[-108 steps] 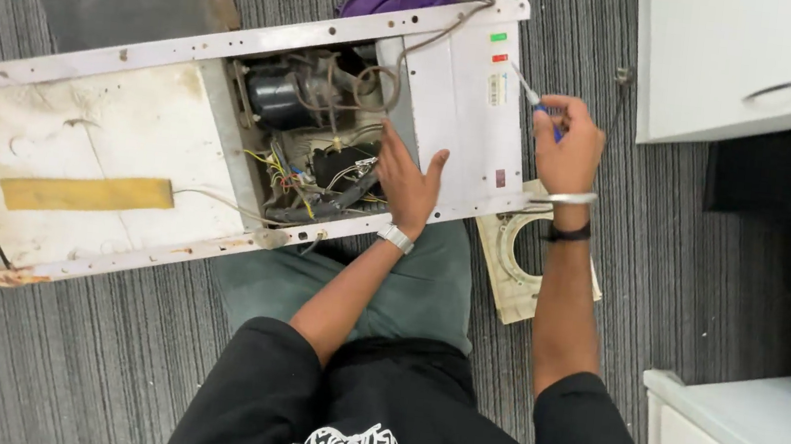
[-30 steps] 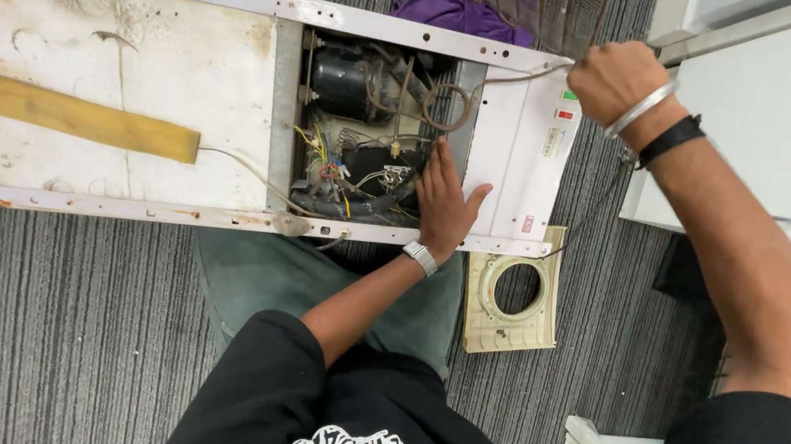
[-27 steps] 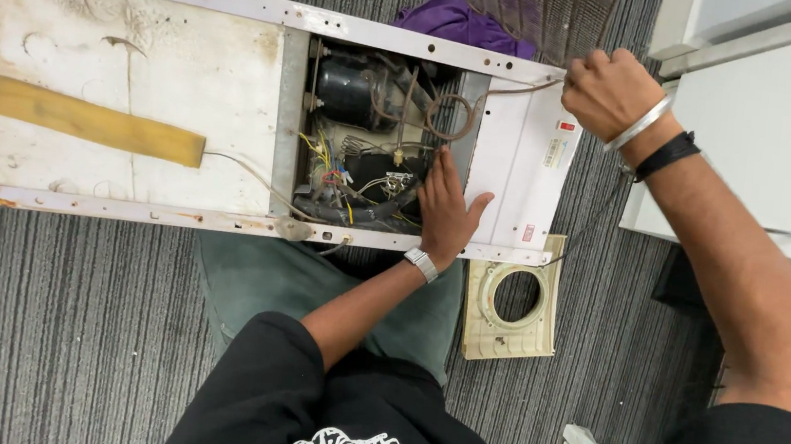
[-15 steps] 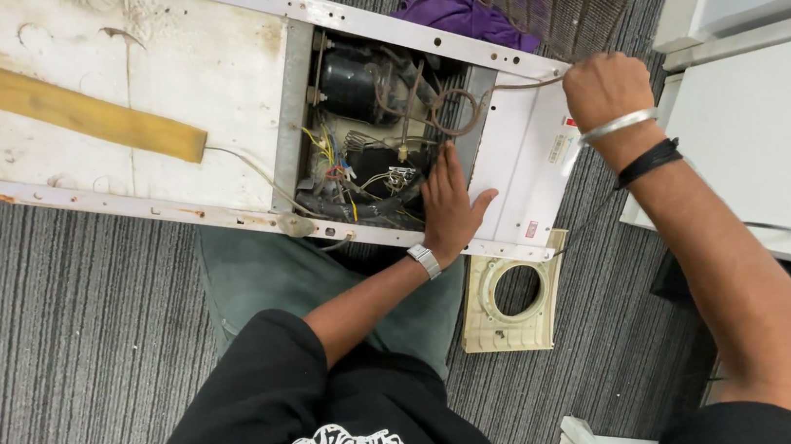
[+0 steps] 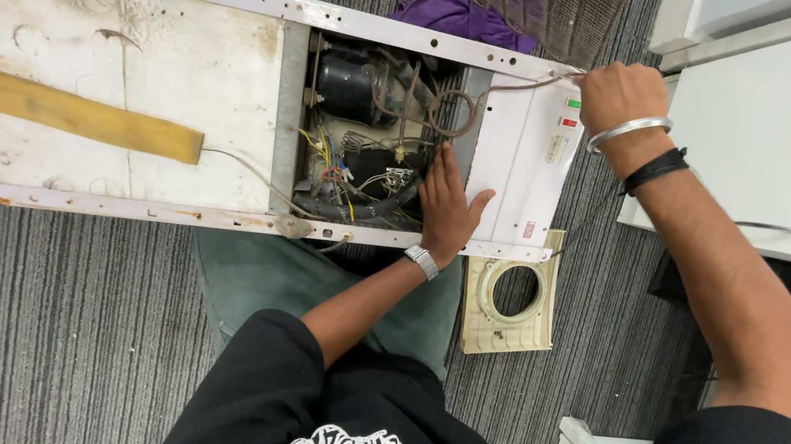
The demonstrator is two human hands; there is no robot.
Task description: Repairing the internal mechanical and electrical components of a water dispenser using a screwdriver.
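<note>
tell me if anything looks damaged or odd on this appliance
Yes. The white back panel is stained and rust-edged with a yellowed strip stuck across it, and tangled wires lie exposed beside the left hand.

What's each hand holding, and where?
Left hand lies flat inside the open compartment, holding nothing. Right hand is closed at the panel's top corner; contents hidden.

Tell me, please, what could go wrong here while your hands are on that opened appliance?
The left hand lies flat in the open compartment among loose coloured wires; one could snag, pull free or nick the skin. The right hand grips the far corner of the white panel, where a thin cable runs; a tug might strain it. The metal bangle could perhaps catch on the casing edge.
</note>
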